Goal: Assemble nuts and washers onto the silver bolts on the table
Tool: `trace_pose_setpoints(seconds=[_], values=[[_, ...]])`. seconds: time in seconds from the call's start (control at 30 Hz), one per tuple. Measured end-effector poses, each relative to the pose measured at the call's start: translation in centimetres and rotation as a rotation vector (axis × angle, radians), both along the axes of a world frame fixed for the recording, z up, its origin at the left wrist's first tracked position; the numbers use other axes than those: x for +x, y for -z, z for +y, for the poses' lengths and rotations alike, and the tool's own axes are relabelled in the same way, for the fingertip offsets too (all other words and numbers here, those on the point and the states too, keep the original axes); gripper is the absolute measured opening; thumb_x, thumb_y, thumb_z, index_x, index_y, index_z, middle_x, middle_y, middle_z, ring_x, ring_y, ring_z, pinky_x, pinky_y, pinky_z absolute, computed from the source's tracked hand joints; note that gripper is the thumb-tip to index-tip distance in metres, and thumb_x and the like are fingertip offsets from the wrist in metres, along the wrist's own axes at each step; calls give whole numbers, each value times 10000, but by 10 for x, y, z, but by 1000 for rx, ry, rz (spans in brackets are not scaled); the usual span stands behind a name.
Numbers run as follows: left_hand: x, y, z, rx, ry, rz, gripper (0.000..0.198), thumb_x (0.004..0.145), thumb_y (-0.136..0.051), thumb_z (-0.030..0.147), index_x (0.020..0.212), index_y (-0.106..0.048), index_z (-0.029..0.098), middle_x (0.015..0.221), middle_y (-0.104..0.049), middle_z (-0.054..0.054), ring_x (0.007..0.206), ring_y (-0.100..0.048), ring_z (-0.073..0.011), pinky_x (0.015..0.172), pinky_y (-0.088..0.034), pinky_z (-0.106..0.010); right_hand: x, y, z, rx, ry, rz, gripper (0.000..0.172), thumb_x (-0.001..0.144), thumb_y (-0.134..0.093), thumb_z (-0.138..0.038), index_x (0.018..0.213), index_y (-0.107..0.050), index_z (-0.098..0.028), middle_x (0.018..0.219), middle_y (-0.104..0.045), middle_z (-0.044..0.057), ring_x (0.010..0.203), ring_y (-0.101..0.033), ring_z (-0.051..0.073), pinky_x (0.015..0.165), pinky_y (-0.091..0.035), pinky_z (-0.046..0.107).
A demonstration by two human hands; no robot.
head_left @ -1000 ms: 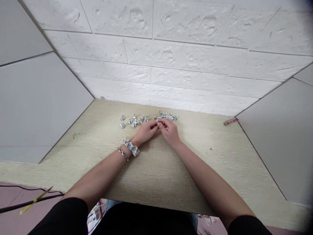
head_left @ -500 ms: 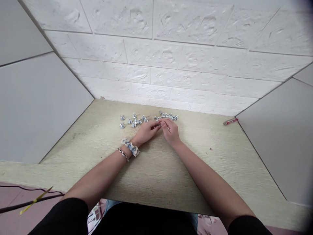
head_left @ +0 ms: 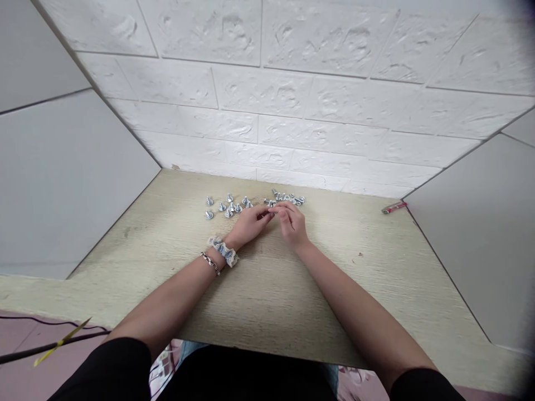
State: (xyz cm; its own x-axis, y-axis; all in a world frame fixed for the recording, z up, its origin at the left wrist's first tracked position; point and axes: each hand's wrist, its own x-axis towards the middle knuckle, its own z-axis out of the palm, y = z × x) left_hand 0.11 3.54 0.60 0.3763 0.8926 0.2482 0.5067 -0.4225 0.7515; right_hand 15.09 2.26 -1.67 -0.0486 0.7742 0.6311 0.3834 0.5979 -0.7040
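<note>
My left hand [head_left: 249, 224] and my right hand [head_left: 292, 223] meet fingertip to fingertip at the far middle of the wooden table [head_left: 267, 289]. Both hands are pinched together on a small metal screw part [head_left: 272, 206] between them. A group of assembled silver screws [head_left: 228, 206] lies just beyond my left hand. A second cluster of loose screws and nuts [head_left: 288, 198] lies just beyond my right hand. My left wrist wears a bracelet and a blue scrunchie [head_left: 222, 250].
A red and silver lighter-like object [head_left: 393, 208] lies at the table's far right corner. White brick wall stands behind, grey panels [head_left: 62, 184] close both sides. A dark cable and yellow strip [head_left: 58, 343] run at the lower left.
My right hand's fingers have shifted slightly against the small part; both hands stay in place. The screws on the table have not moved.
</note>
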Motion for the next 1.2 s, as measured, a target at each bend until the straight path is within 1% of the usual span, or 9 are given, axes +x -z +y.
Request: trace_pose_setpoints(seconds=[0.2, 0.3, 0.43, 0.57, 0.7, 0.9, 1.07, 1.2], values=[[0, 1, 1, 8, 3, 7, 294, 868, -472, 350, 929, -692, 165, 703, -640, -5, 631, -516, -123, 601, -383, -231, -1, 1, 2, 41, -21, -17, 330, 924, -395, -396, 872, -657, -202, 910, -626, 72, 893, -599, 184, 823, -503, 361], [0, 1, 1, 11, 8, 0, 291, 863, -478, 345, 942, -695, 168, 727, -653, -5, 640, -526, -126, 610, -394, -232, -2, 0, 2, 25, -6, -42, 254, 905, -425, -350, 868, -636, -214, 895, -628, 57, 874, -593, 182, 805, -510, 353], [0, 0, 0, 1, 20, -10, 295, 858, -480, 326, 1005, -696, 189, 751, -673, -1, 642, -532, -126, 616, -404, -231, -2, 0, 1, 0, 3, -42, 165, 862, -469, -278, 897, -620, -219, 893, -629, 48, 852, -587, 183, 763, -523, 340], [0, 0, -1, -25, 28, -41, 304, 847, -485, 302, 1043, -688, 188, 801, -692, -6, 671, -557, -132, 641, -422, -239, -3, 1, 1, -15, 6, -44, 165, 827, -477, -222, 919, -615, -221, 908, -631, 49, 848, -588, 185, 748, -527, 337], [1, 0, -1, -32, 8, -62, 290, 838, -488, 303, 998, -692, 174, 811, -690, -15, 684, -560, -138, 647, -430, -248, -3, 1, 1, -34, 22, -50, 181, 817, -475, -211, 930, -617, -221, 927, -636, 54, 859, -592, 189, 754, -526, 341], [1, 1, 0, -29, 13, -69, 267, 839, -488, 308, 948, -688, 168, 783, -676, -11, 664, -544, -131, 627, -411, -245, -4, 1, 2, -30, 32, -49, 193, 827, -473, -218, 949, -622, -208, 933, -640, 64, 858, -597, 187, 737, -531, 332], [1, -1, 0, -18, 7, -23, 259, 845, -478, 307, 905, -688, 168, 731, -656, -4, 644, -526, -128, 608, -396, -241, -4, 1, 3, -47, 28, -42, 183, 846, -473, -258, 927, -632, -218, 909, -647, 56, 830, -602, 184, 730, -533, 334], [1, -2, -1, -18, 14, -22, 261, 849, -470, 298, 914, -689, 171, 743, -661, -5, 650, -529, -129, 609, -397, -239, -4, 1, 3, -60, 40, -33, 189, 838, -488, -270, 944, -635, -213, 926, -655, 60, 848, -611, 189, 733, -537, 333]])
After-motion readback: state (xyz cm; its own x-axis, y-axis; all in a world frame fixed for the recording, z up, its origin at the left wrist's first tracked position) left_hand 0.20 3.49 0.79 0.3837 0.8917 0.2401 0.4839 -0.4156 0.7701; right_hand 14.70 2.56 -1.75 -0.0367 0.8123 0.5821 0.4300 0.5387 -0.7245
